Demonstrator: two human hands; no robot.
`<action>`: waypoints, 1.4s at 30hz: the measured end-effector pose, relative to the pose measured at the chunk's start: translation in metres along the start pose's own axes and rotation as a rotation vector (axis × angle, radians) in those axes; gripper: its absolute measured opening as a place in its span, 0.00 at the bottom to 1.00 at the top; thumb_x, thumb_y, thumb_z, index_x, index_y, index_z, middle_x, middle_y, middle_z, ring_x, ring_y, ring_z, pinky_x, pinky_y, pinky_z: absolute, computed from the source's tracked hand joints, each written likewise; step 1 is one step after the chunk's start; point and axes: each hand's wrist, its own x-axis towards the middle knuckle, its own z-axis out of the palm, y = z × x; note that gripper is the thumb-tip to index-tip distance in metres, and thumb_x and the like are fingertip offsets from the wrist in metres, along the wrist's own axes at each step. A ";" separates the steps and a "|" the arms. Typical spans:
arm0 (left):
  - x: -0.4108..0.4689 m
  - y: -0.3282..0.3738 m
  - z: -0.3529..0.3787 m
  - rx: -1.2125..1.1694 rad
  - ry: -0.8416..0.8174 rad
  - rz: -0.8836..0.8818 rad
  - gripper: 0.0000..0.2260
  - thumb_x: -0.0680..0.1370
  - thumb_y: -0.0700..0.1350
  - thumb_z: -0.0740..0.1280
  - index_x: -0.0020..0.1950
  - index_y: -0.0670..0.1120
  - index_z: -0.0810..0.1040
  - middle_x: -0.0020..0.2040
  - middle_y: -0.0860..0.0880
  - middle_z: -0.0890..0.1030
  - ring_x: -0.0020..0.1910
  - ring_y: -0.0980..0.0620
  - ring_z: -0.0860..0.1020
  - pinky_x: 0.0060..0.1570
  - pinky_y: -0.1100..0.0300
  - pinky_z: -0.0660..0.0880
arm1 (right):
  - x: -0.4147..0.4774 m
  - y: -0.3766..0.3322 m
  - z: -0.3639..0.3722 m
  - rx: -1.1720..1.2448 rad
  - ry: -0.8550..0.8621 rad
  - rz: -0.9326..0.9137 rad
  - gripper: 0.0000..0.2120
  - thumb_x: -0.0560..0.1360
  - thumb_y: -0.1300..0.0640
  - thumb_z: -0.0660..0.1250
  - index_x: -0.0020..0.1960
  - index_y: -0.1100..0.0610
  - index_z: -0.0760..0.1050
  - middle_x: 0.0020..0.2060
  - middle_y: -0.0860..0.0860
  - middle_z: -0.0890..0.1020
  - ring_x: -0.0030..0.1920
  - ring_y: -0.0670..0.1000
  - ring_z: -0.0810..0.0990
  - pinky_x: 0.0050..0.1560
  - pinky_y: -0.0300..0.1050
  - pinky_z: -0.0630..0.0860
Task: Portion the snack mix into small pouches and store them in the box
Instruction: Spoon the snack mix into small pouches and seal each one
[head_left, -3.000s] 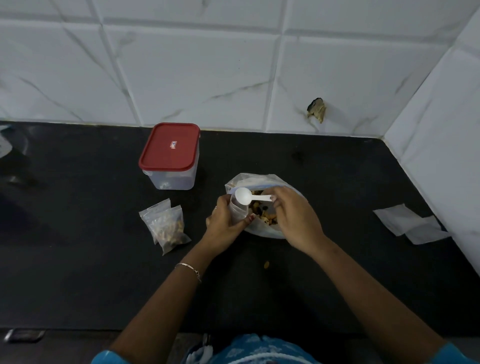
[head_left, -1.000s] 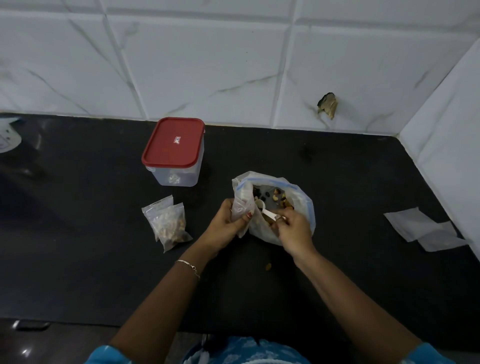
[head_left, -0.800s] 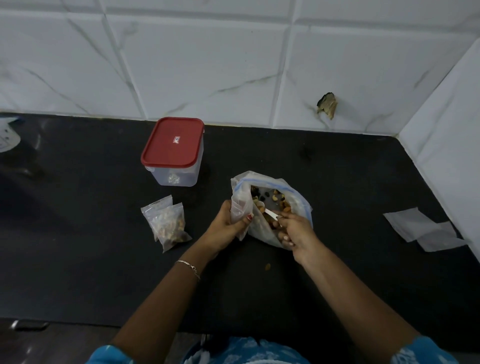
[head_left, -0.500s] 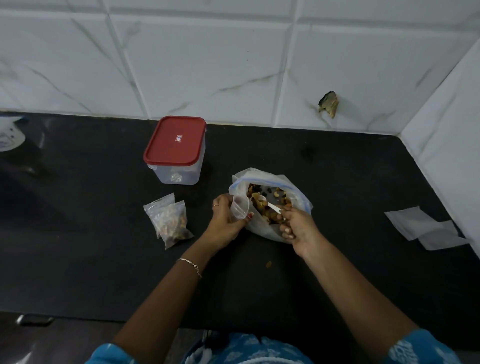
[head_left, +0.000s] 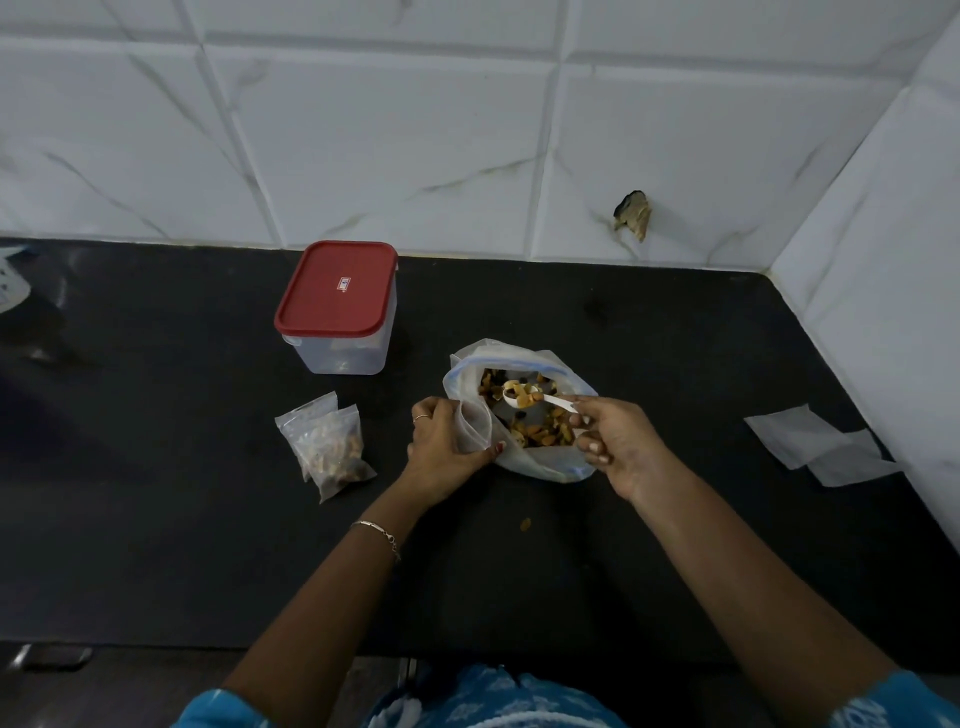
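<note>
A large clear bag of snack mix (head_left: 540, 462) lies open on the black counter (head_left: 675, 374). My right hand (head_left: 615, 447) pinches the handle of a white spoon (head_left: 524, 397), whose bowl is heaped with mix just above the bag's contents. My left hand (head_left: 447, 447) grips a small clear pouch (head_left: 474, 423) at the bag's left edge, its mouth open. Two filled small pouches (head_left: 330, 449) lie to the left. The clear box with a red lid (head_left: 337, 304) stands shut behind them.
Two flat empty pouches (head_left: 821, 447) lie at the right near the side wall. One loose piece of mix (head_left: 525, 525) sits on the counter in front of the bag. White tiled walls close the back and right sides.
The spoon went from empty above the pouch down into the bag, dug through the mix, and now rises loaded. My left hand has kept hold of the small pouch.
</note>
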 end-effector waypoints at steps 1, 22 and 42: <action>0.000 0.002 0.001 0.027 0.028 0.000 0.26 0.70 0.56 0.75 0.61 0.54 0.66 0.66 0.51 0.57 0.66 0.50 0.63 0.70 0.44 0.64 | -0.002 -0.003 0.000 -0.007 -0.006 -0.009 0.09 0.79 0.61 0.61 0.54 0.58 0.79 0.32 0.50 0.74 0.22 0.43 0.63 0.18 0.34 0.56; 0.005 0.043 0.003 0.075 0.127 0.067 0.19 0.69 0.67 0.67 0.51 0.55 0.72 0.45 0.59 0.78 0.51 0.56 0.76 0.62 0.47 0.67 | -0.028 -0.036 0.021 -0.471 0.020 -0.342 0.11 0.79 0.63 0.60 0.47 0.55 0.80 0.32 0.49 0.76 0.25 0.41 0.70 0.26 0.33 0.65; 0.011 0.035 0.002 -0.235 -0.003 0.102 0.25 0.70 0.58 0.72 0.64 0.56 0.70 0.59 0.56 0.77 0.60 0.55 0.76 0.61 0.46 0.74 | -0.027 -0.013 0.009 -1.361 0.197 -1.256 0.15 0.73 0.65 0.69 0.58 0.53 0.80 0.47 0.48 0.82 0.38 0.48 0.81 0.32 0.35 0.67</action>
